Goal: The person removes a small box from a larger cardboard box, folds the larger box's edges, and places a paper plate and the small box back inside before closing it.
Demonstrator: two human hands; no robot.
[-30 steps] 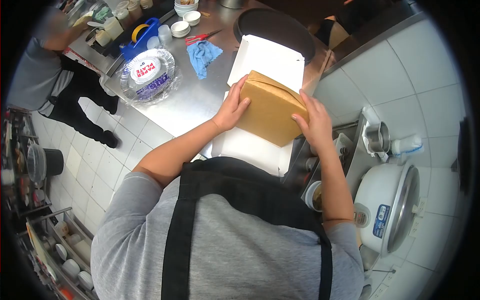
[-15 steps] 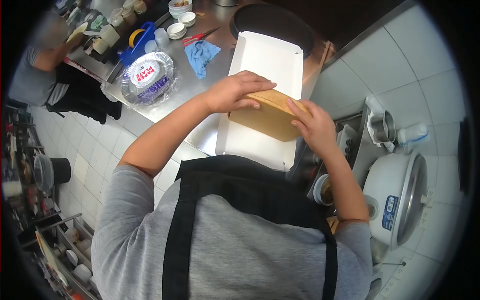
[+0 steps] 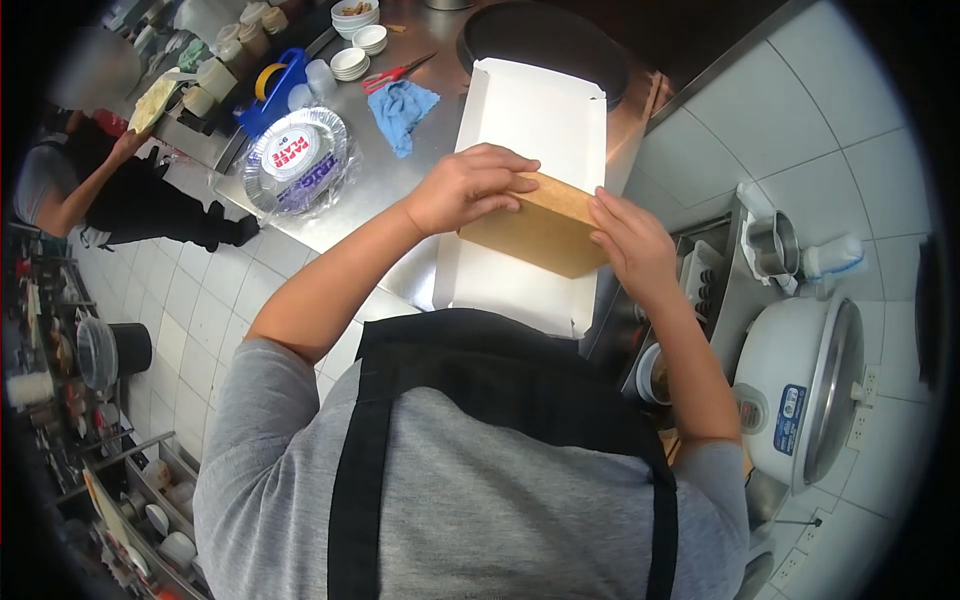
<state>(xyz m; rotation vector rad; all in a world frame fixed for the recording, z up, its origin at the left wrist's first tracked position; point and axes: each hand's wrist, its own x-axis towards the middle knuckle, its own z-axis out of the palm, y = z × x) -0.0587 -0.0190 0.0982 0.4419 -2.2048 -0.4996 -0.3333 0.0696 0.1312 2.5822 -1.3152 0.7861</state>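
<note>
A brown cardboard box (image 3: 535,228) is tilted over an open white carton (image 3: 535,115) lying at the counter's edge. My left hand (image 3: 472,190) grips the box at its upper left end, fingers over the top edge. At the right end my right hand (image 3: 635,245) holds it, with fingers along the top corner. The white carton shows above and below the brown box. Whether anything is inside the brown box cannot be seen.
On the metal counter (image 3: 395,180) are wrapped paper plates (image 3: 297,160), a blue cloth (image 3: 401,112), red scissors (image 3: 388,75), small white bowls (image 3: 350,63) and a round dark pan (image 3: 545,45). A rice cooker (image 3: 790,385) is at right. A co-worker (image 3: 90,185) stands at left holding a dish.
My hands have shifted slightly on the brown box, the right one a little outward at the corner. The co-worker has moved and holds the dish farther out.
</note>
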